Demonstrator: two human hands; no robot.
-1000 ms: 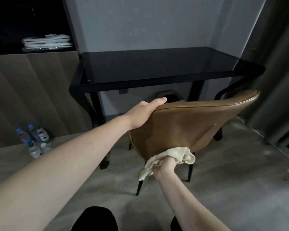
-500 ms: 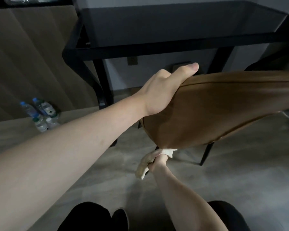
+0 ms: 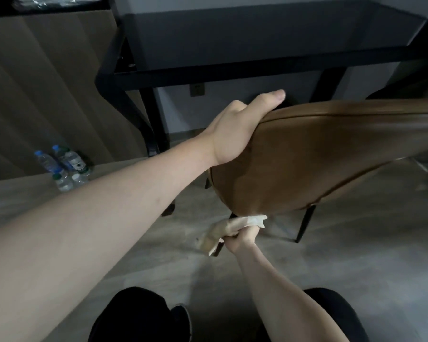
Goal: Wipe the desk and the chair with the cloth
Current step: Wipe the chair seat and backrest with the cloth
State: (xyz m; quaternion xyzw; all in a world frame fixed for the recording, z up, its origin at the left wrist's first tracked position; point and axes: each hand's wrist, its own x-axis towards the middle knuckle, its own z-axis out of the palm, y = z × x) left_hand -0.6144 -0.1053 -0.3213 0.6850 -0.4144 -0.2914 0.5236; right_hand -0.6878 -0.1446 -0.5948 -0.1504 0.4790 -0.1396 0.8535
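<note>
At six o'clock, right hand [image 3: 241, 239]: fingers curled tight round the cloth [image 3: 229, 229], pressed under the chair's lower edge.
Left hand [image 3: 235, 130]: grips the chair [image 3: 331, 154] top, thumb straight.
Desk [image 3: 245, 70]: twelve o'clock.
Bottles [image 3: 64, 166]: nine o'clock, labels unreadable.

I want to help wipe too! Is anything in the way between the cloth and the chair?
No, nothing visible is. The right hand grips the cloth right at the bottom edge of the brown chair back, with no gap showing. The left hand holds the chair's top edge, well above the cloth.
</note>
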